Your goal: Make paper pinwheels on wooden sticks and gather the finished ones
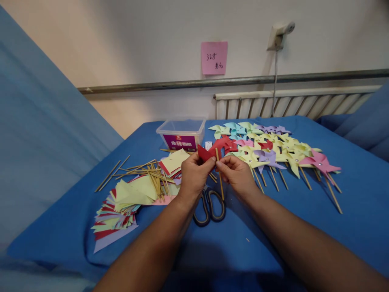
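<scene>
Near the middle of the view, my left hand (196,172) is closed on a red paper pinwheel (205,154), whose folded blades show above the fingers. My right hand (235,172) pinches a thin wooden stick (221,183) that stands nearly upright against the pinwheel. Where stick and paper meet is partly hidden by my fingertips. Below both hands lie scissors (209,207) with black handles, their blades mostly covered. Finished pinwheels on sticks, such as a purple pinwheel (268,158) and a pink pinwheel (321,162), lie to the right of my right hand.
On the blue cloth (243,247), left, are fanned coloured papers (117,219), loose sticks (139,167) and a stack of paper squares (174,161). Behind stands a clear plastic box (182,132). A radiator (291,101) and metal pipe (182,84) run along the wall.
</scene>
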A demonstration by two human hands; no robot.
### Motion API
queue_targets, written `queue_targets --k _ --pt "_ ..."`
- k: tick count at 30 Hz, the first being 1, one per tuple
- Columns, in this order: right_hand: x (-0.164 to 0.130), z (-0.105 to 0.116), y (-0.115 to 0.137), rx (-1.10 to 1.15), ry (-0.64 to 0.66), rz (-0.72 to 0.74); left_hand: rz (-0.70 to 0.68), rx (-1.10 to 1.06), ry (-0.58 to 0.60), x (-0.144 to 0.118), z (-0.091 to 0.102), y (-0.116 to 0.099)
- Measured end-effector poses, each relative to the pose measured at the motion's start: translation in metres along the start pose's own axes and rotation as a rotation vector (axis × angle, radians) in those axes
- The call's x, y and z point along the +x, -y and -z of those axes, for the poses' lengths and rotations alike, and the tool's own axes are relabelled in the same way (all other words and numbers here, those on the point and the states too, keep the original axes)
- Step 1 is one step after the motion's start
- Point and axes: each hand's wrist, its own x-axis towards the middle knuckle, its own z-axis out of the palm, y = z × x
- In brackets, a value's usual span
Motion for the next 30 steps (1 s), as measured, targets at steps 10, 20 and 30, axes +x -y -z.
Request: queue_targets --k 10,20,30 --pt "-0.0006 0.0019 -0.0045 0.02 0.045 -0.005 0.02 -0.032 0.051 0.0006 0.0001 -0.0008" --pt "-0.0019 0.0003 -0.0045 0.138 0.067 -0.062 -0.08 0.097 0.032 -0.002 -0.001 -0.0029" --pt "-0.0043 -0.0013 -0.005 0.162 0.114 -0.062 -0.13 0.081 0.015 -0.0035 -0.0013 -0.0025"
